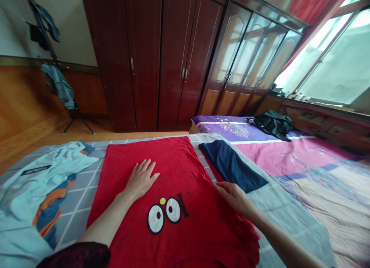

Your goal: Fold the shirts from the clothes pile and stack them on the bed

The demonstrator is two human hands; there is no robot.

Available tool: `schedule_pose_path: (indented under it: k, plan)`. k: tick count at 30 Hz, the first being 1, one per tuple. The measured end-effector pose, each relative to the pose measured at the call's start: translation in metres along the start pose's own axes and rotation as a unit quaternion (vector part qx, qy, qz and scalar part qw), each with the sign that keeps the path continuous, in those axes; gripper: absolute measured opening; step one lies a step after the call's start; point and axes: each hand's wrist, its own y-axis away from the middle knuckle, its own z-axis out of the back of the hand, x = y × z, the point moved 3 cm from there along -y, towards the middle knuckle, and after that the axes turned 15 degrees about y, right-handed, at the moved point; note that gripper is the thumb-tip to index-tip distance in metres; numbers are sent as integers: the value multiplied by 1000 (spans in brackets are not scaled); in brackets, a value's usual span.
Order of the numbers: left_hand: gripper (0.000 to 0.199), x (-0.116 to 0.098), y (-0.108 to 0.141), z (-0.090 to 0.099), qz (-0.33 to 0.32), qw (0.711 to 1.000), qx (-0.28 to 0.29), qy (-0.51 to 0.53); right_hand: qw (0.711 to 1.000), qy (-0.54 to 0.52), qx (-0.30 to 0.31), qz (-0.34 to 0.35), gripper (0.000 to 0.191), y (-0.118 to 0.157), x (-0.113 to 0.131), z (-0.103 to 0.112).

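Checked bedsheet beneath red shirt laid apparently lengthwise front to back. Resting left hand flat and open on shirt's far left part; touching shirt's right edge with nearer right hand, cannot tell whether pinching.

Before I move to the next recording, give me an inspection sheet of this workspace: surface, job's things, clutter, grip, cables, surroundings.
Surface: grey checked sheet, partly covered by clothing.
Job's things: red garment, spread out, cartoon-eye print facing up.
Clutter: pale garment and orange-and-blue cloth at left; dark blue cloth at right.
Grip: left hand open on the red garment; right hand at its right edge, pinching or not unclear.
Cables: nothing seen.
Surroundings: wardrobe ahead, coat stand far left, purple-and-pink bedspread bearing a black garment at right, window beyond.
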Motion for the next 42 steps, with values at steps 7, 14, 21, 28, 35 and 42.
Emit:
schedule_pose_path:
  k: [7,14,21,28,35,42]
  plan:
    - [55,3,0,-2,-9,1000,-6,-8,989,100,-53,-92,34,21,-20,2]
    - [54,2,0,0,-8,1000,-5,-17,989,110,-43,-87,30,21,-11,17]
    - [55,0,1,2,-3,999,6,-33,968,237,-27,-71,27,-20,21,33]
    - [55,2,1,0,-12,1000,-4,-8,961,273,33,-42,21,-40,37,12]
    - [55,2,2,0,-10,1000,-1,-16,950,305,52,-36,26,-44,43,10]
    - [56,3,1,0,-12,1000,-3,4,945,321,57,-36,25,-44,35,15]
